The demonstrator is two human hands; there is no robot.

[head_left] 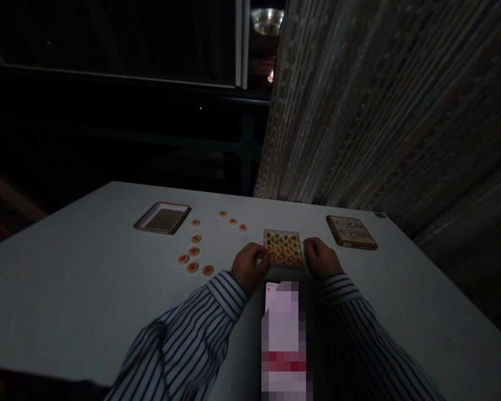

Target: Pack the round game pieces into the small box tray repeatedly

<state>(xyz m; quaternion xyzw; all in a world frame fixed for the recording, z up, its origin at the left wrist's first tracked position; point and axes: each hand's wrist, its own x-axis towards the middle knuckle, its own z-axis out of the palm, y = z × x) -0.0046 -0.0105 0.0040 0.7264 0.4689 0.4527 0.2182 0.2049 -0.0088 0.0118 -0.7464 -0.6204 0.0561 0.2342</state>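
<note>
A small clear-sided tray (284,230) lies between my hands, filled with rows of round Chinese chess pieces, black characters at the back and red ones at the front. My left hand (250,266) is curled at the tray's left front corner. Its thumb and forefinger close together by a red-marked piece there; whether they grip it I cannot make out. Close to the tray's right edge rests my right hand (322,258), fingers bent inward, their tips hidden. Several loose red-marked Chinese chess pieces (196,239) are scattered left of the tray.
An open shallow box half (182,214) stands at the back left of the white table (87,267). A printed box lid (351,231) lies at the right. A lit phone (281,317) sits between my forearms. Behind hangs a string curtain (338,111) beside a dark window.
</note>
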